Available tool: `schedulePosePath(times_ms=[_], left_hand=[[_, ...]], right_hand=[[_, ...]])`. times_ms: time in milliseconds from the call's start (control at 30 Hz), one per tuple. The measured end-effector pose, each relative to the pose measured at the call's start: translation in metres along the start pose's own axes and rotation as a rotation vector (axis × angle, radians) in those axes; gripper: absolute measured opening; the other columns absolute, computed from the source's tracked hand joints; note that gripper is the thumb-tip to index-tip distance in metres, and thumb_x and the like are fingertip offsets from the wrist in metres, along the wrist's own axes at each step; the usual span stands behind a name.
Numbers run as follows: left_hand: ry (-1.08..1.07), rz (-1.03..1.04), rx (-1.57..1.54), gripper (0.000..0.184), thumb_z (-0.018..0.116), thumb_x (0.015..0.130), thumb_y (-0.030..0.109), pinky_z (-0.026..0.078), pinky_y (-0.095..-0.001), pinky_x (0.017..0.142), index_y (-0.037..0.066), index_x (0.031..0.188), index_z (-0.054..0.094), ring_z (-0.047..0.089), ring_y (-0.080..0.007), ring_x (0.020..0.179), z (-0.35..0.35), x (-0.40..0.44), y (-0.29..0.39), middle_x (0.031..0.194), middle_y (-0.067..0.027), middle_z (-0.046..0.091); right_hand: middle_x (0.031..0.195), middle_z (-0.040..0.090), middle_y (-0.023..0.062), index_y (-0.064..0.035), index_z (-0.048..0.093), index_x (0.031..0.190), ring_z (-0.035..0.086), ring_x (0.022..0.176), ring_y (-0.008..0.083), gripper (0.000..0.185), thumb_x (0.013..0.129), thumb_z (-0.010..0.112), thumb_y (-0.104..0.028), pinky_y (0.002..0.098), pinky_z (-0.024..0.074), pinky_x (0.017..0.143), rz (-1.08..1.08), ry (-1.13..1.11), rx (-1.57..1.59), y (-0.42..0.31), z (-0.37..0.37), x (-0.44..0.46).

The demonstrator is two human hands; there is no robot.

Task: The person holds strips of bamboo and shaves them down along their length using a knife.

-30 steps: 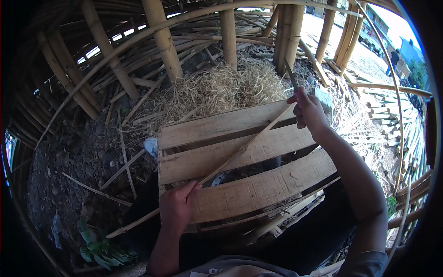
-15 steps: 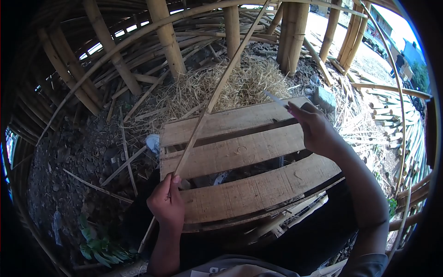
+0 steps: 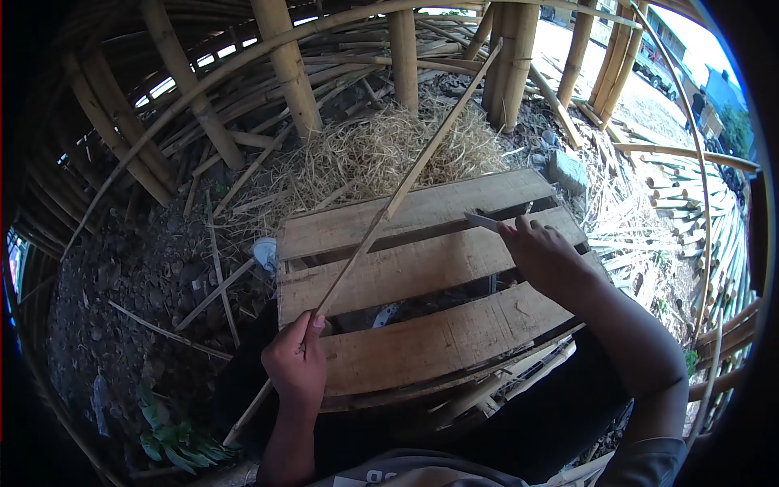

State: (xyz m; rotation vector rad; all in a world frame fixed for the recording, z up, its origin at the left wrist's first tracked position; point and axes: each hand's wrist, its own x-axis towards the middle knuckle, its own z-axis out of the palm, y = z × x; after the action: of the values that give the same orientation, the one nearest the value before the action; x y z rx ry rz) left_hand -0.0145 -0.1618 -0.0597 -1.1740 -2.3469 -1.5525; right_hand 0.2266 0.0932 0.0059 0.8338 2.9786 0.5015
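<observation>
My left hand [image 3: 296, 357] is closed around a long, thin bamboo strip [image 3: 407, 185]. The strip slants up and away to the right, over a low slatted wooden table [image 3: 422, 337], and its near end passes down beneath my wrist. My right hand [image 3: 548, 256] grips a knife [image 3: 483, 221], whose handle is mostly hidden by the fingers. The blade points left, above the table's far slats and apart from the strip.
A heap of pale shavings [image 3: 381, 150] lies beyond the table. Bamboo posts [image 3: 288, 73] stand behind it, and a grey block [image 3: 568, 172] sits at its far right corner. Cut bamboo poles [image 3: 686, 219] are piled on the right. A leafy plant [image 3: 174, 438] grows at lower left.
The strip's far end has swung right and slightly down. My right hand has lowered the knife toward the table and a little left. My left hand has barely moved.
</observation>
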Motion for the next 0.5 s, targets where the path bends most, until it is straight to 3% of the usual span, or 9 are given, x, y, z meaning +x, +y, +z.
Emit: schedulePosePath(times_ms=[33,133,200,233,267,333,400,433,500], left_hand=[[-0.007,-0.016,0.018,0.014,0.068,0.087,0.008,0.047,-0.0283,0.057,-0.002,0.097,0.069,0.065,-0.023,0.06,-0.001,0.001,0.001,0.071,-0.0171,0.064],[-0.002,-0.017,0.017,0.013,0.068,0.088,0.008,0.047,-0.0282,0.056,-0.002,0.097,0.069,0.065,-0.0229,0.06,0.001,0.001,-0.002,0.07,-0.0167,0.064],[0.001,0.003,0.001,0.013,0.068,0.088,0.008,0.047,-0.0282,0.056,-0.002,0.097,0.069,0.065,-0.0227,0.06,0.001,0.001,-0.003,0.07,-0.0165,0.064],[-0.025,-0.014,0.013,0.014,0.066,0.088,0.005,0.049,-0.0268,0.061,-0.004,0.099,0.068,0.066,-0.0178,0.065,0.0,0.0,-0.003,0.072,-0.0144,0.066],[-0.05,-0.031,0.024,0.014,0.064,0.089,0.001,0.051,-0.0254,0.067,-0.007,0.1,0.068,0.066,-0.0129,0.07,-0.001,0.0,-0.002,0.074,-0.0122,0.068],[-0.049,-0.033,0.02,0.014,0.066,0.088,0.005,0.049,-0.0269,0.062,-0.005,0.098,0.068,0.066,-0.0179,0.065,-0.001,0.0,0.0,0.072,-0.0143,0.066],[-0.038,-0.035,0.011,0.015,0.068,0.087,0.008,0.047,-0.0284,0.057,-0.003,0.097,0.068,0.065,-0.023,0.06,-0.001,0.001,0.002,0.07,-0.0164,0.064],[-0.067,-0.067,0.02,0.014,0.065,0.088,0.004,0.049,-0.0273,0.062,-0.005,0.098,0.068,0.066,-0.0182,0.065,-0.002,0.0,0.002,0.072,-0.0139,0.066],[-0.095,-0.097,0.028,0.014,0.062,0.089,0.0,0.051,-0.0261,0.067,-0.007,0.1,0.068,0.067,-0.0135,0.071,-0.002,0.001,0.001,0.074,-0.0114,0.069]], right_hand=[[0.098,0.052,0.0155,0.0024,0.039,0.138,0.061,0.087,0.026,0.053,0.087,0.055,-0.002,0.0371,0.0529,0.074,0.0,0.0,-0.003,-0.002,-0.005,-0.002],[0.091,0.049,0.0098,0.0088,0.043,0.131,0.06,0.08,0.0196,0.04,0.093,0.047,-0.004,0.0294,0.0532,0.068,-0.367,0.015,0.221,-0.027,-0.025,-0.014],[0.093,0.054,0.0122,0.0108,0.04,0.133,0.06,0.081,0.0183,0.042,0.094,0.046,-0.005,0.0283,0.0539,0.068,-0.543,0.007,0.139,-0.034,-0.026,-0.024],[0.095,0.055,0.0133,0.0117,0.04,0.133,0.06,0.082,0.0183,0.042,0.095,0.045,-0.006,0.0287,0.0541,0.069,-0.585,0.042,0.075,-0.036,-0.026,-0.027],[0.095,0.055,0.0133,0.0117,0.04,0.133,0.06,0.082,0.0183,0.042,0.095,0.045,-0.006,0.0287,0.0541,0.069,-0.58,0.042,0.079,-0.033,-0.021,-0.028],[0.093,0.054,0.014,0.0149,0.036,0.135,0.059,0.082,0.0195,0.051,0.09,0.048,-0.004,0.0279,0.052,0.068,-0.183,-0.29,-0.035,-0.019,-0.011,-0.029],[0.094,0.056,0.0153,0.0144,0.037,0.134,0.06,0.082,0.0203,0.049,0.092,0.048,-0.007,0.0271,0.0527,0.067,-0.047,-0.256,-0.162,-0.011,-0.011,-0.032],[0.096,0.057,0.0166,0.0139,0.039,0.133,0.061,0.082,0.0211,0.047,0.094,0.048,-0.01,0.0264,0.0534,0.066,0.089,-0.22,-0.287,-0.008,-0.012,-0.034],[0.093,0.057,0.0168,0.0143,0.04,0.133,0.062,0.078,0.0202,0.048,0.094,0.05,-0.012,0.0259,0.0534,0.062,0.024,-0.053,-0.236,-0.01,-0.011,-0.038]])
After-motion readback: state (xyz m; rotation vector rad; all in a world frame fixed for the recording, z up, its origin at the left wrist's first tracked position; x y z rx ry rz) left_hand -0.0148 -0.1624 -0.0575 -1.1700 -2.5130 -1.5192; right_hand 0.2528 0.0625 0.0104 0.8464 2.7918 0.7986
